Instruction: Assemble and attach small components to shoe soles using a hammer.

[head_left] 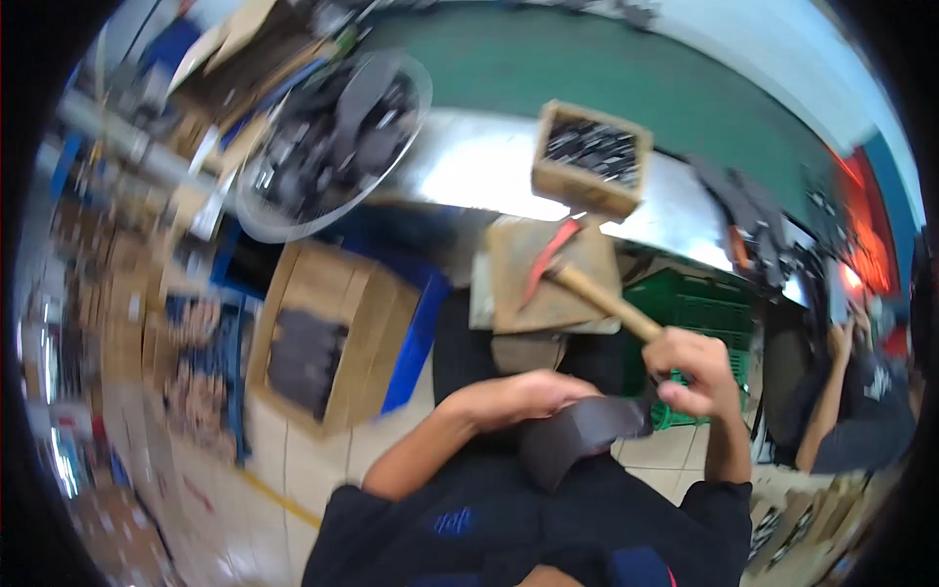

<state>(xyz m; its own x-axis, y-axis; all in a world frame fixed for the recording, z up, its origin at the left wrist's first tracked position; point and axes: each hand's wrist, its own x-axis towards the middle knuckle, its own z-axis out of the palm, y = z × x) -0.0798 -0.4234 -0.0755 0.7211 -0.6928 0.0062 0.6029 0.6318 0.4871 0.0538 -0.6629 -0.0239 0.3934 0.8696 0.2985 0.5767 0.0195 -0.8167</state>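
Observation:
My right hand (693,372) is wrapped around the wooden handle of a hammer (592,292). The hammer's red head (551,259) is over a worn wooden board (509,249); I cannot tell whether they touch. Close to my body, my left hand (543,393) grips a dark grey, curved, sheet-like piece (577,433). The far end of that piece comes near the fingers of my right hand, and blur hides whether they touch it. Beyond the board, a wooden box (587,199) full of small dark and shiny pieces stands on the metal bench edge (460,166).
At left, a clear round tub (416,112) holds dark pieces. Below it, a cardboard box (377,333) contains stacked dark pieces, beside a blue bin (416,352). A green crate (690,303) stands at right. Green bench surface (548,49) runs behind. Another person (861,411) works far right.

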